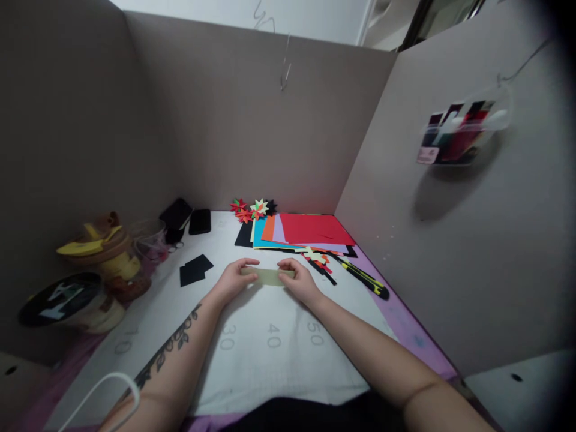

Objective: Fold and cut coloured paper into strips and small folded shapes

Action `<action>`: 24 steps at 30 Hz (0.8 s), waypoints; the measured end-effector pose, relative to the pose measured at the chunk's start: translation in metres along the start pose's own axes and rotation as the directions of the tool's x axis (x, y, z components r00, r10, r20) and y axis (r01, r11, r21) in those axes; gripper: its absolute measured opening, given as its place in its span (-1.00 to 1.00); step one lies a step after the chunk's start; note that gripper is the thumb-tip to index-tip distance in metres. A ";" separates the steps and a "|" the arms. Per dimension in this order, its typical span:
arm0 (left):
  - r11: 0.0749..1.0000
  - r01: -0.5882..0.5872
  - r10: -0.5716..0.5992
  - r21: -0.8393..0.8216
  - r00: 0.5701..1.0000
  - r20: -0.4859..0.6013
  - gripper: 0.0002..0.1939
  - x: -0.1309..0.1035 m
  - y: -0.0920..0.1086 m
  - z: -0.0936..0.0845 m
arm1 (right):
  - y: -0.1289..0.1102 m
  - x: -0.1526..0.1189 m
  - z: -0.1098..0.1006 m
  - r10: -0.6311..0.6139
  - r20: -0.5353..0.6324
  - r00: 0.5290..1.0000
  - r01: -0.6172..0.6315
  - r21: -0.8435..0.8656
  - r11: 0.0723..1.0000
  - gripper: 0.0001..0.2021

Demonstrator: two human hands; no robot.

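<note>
A pale yellow-green strip of paper (269, 277) stretches level between my two hands, above the white mat. Its left end is pinched by my left hand (237, 278), thumb and fingers closed on it. My right hand (300, 279) grips the other end the same way. Left of my left hand lie black paper pieces (196, 270). Beyond my right hand is a small pile of cut paper strips (317, 258) in cream, red, orange and black. A black and yellow utility knife (364, 279) lies to the right of that pile.
Coloured paper sheets (315, 228) are stacked at the back, beside folded paper stars (254, 209). Phones (200, 222) lie at the back left. Pots (96, 246) and a black-lidded tub (67, 300) line the left side. Grey partitions (261, 120) enclose the table; a clear hanging container (463, 132) is on the right one.
</note>
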State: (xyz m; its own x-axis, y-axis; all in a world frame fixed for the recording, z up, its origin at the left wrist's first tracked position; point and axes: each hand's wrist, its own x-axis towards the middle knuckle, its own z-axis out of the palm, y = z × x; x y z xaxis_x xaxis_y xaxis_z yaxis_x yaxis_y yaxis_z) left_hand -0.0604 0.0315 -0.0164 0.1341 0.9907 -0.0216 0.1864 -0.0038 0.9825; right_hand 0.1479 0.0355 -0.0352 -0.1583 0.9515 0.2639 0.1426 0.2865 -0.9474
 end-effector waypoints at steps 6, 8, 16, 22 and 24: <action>0.999 0.011 -0.010 0.031 1.000 -0.014 -0.61 0.000 0.001 0.000 | 0.007 0.000 -0.009 0.034 -0.013 0.999 -0.034 -0.025 0.999 -0.81; 0.999 0.014 -0.014 0.028 1.000 -0.016 -0.63 0.000 0.002 0.000 | 0.008 0.001 -0.013 0.004 -0.014 1.000 -0.004 -0.056 0.998 -0.81; 0.988 -0.040 0.021 -0.150 0.992 -0.124 -0.57 0.003 0.008 -0.003 | -0.007 0.001 -0.019 -0.112 0.077 0.991 0.132 -0.352 0.927 -0.87; 0.700 -0.034 -0.010 -0.713 0.998 -0.058 -0.46 -0.003 0.019 0.014 | -0.018 -0.002 0.001 0.287 0.073 0.955 -0.296 0.195 0.935 -0.78; 0.580 0.056 0.015 -0.813 0.997 0.080 -0.50 -0.008 0.023 0.022 | -0.020 -0.007 0.011 0.317 0.153 0.936 -0.348 0.277 0.896 -0.74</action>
State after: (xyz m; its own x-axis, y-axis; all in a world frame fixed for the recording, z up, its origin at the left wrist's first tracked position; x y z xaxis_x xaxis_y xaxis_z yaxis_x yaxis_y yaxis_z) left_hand -0.0358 0.0205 0.0019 0.2145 0.9765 -0.0212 -0.6752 0.1640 0.7192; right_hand 0.1349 0.0220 -0.0198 -0.2522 0.9643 -0.0807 -0.0874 -0.1057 -0.9905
